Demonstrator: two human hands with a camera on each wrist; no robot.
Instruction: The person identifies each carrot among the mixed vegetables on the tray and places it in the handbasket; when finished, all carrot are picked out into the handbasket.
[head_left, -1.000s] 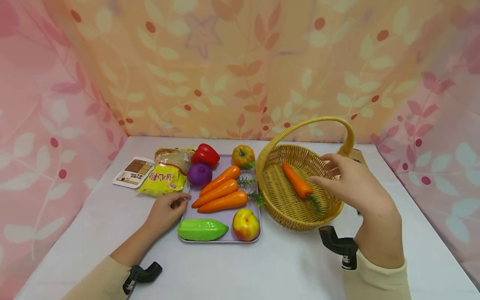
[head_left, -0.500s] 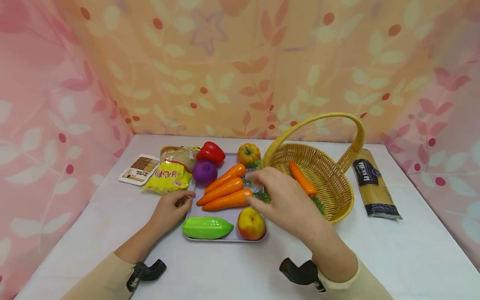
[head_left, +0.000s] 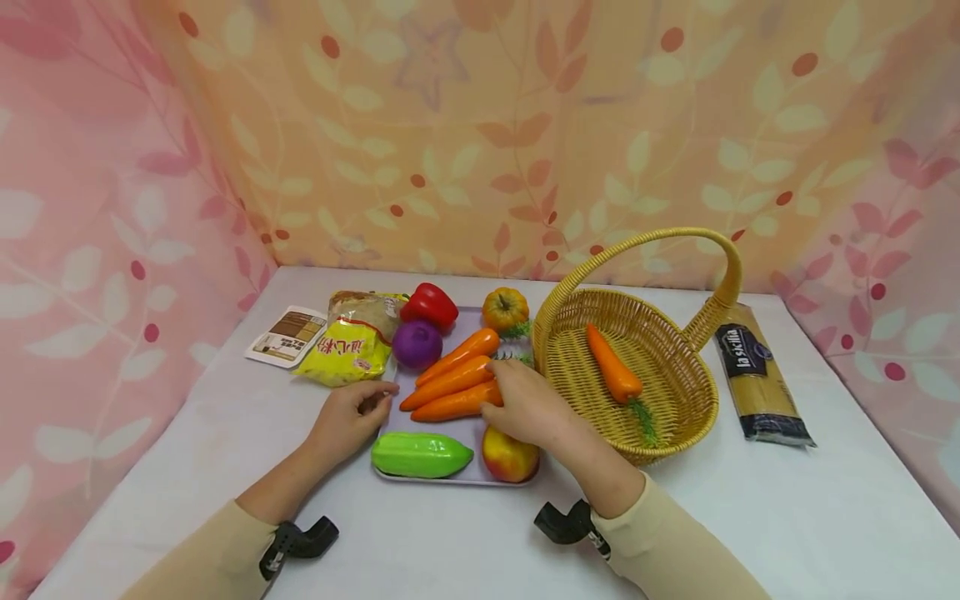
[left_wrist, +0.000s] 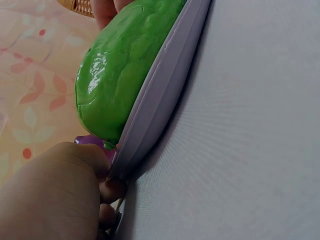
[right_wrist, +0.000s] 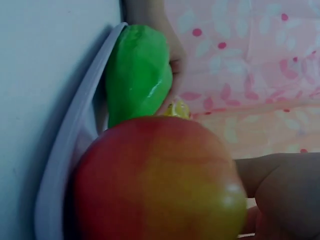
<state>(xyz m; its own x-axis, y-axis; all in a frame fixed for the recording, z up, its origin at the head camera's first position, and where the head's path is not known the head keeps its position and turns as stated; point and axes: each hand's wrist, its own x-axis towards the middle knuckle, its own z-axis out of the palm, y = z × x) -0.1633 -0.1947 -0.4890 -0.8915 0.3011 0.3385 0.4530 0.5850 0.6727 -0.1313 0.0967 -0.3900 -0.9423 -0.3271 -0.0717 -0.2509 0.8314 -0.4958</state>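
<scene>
On a pale purple tray (head_left: 468, 480) three orange carrots (head_left: 457, 360) lie side by side. My right hand (head_left: 528, 406) reaches over their thick ends, fingers and thumb curled round the nearest carrot (head_left: 450, 405); its green top is hidden. A red-yellow peach (head_left: 510, 454) sits just below that hand and fills much of the right wrist view. My left hand (head_left: 347, 423) pinches the tray's left rim, beside a green ridged vegetable (left_wrist: 120, 75). Another carrot (head_left: 613, 365) lies in the wicker basket (head_left: 553, 417) on the right.
A red pepper (head_left: 430, 306), a purple onion-like ball (head_left: 417, 344) and a small pumpkin (head_left: 505, 309) occupy the tray's far part. Yellow food packet (head_left: 348, 346) and white card-like pack (head_left: 287, 337) lie left. The basket's tall handle (head_left: 645, 242) arches up; a pasta packet (head_left: 761, 379) lies beyond.
My right hand has come left from over the basket, where the carrot lies, down onto the carrots on the tray. My left hand stays at the rim. The head view has shifted slightly.
</scene>
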